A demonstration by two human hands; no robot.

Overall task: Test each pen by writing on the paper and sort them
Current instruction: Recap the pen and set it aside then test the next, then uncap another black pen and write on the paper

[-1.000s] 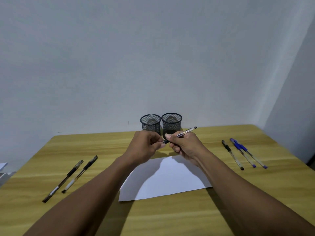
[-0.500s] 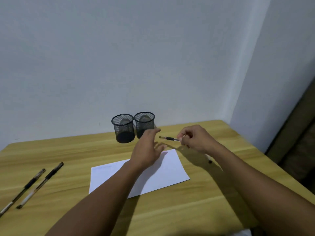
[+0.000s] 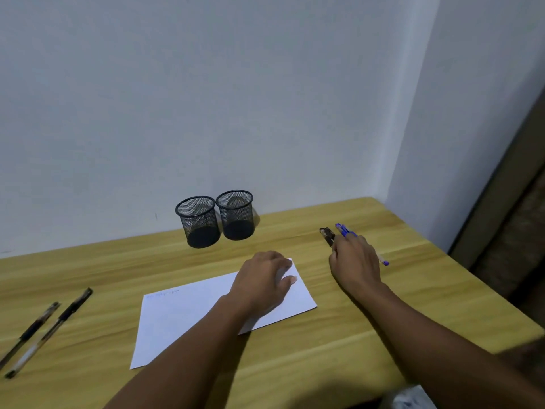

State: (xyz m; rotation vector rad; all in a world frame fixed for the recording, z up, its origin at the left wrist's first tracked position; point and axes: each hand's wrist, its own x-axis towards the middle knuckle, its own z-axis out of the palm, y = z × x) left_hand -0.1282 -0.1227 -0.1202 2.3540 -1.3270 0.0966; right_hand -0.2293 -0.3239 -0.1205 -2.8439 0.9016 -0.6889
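While left hand [image 3: 265,278] lies flat and open on paper [image 3: 188,317], right hand [image 3: 355,261], grip unclear, over far-right pens [image 3: 343,231]: lift one only, keep sheet pinned, mesh cups [image 3: 215,219] far centre, empty.

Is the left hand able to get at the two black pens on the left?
Probably yes: the left hand lies flat on the paper, and bare table separates it from the black pens.

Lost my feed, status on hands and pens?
Left hand flat on paper. Right hand over the pens at right, grip unclear. Both cups empty.
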